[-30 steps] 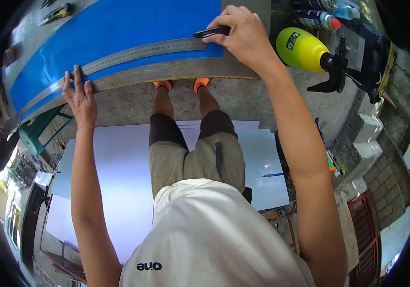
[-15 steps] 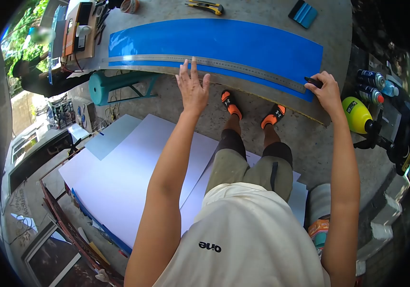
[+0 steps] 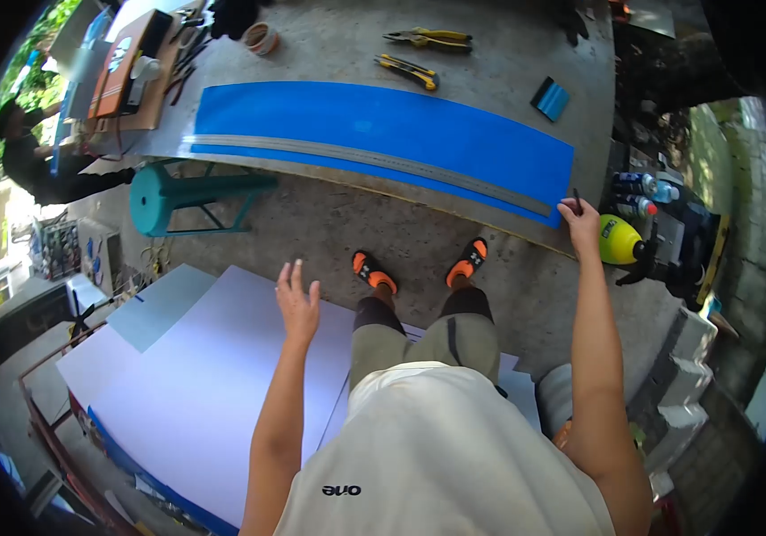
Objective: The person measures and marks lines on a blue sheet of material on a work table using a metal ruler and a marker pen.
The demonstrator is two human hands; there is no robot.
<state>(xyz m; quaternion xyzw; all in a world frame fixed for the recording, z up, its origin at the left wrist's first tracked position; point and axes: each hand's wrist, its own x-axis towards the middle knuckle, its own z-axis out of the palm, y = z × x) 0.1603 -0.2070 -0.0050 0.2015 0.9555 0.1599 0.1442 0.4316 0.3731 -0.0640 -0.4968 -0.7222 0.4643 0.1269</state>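
Note:
A blue sheet (image 3: 374, 121) lies along the front edge of the grey table (image 3: 312, 54). Along its near side rests a long metal ruler (image 3: 374, 162). My left hand (image 3: 298, 302) is in the air short of the table, over the white sheets, fingers apart and holding nothing. At the right corner of the blue sheet, my right hand (image 3: 581, 223) is closed on a dark pen-like tool (image 3: 577, 198), beside the ruler's right end. Beyond the sheet lie a yellow cutter (image 3: 407, 71), yellow-handled pliers (image 3: 428, 38) and a blue squeegee (image 3: 550, 99).
A teal stool (image 3: 164, 198) stands under the table's left part. Large white sheets (image 3: 187, 384) lie behind on the left. At the right are a yellow-green bottle (image 3: 619, 239) and spray cans (image 3: 633, 184). Another person (image 3: 30, 152) is at the far left.
My left hand has drawn back from the ruler towards my body. My right hand has moved slightly off the ruler's end to the sheet's corner. The view has shifted, showing more of the table.

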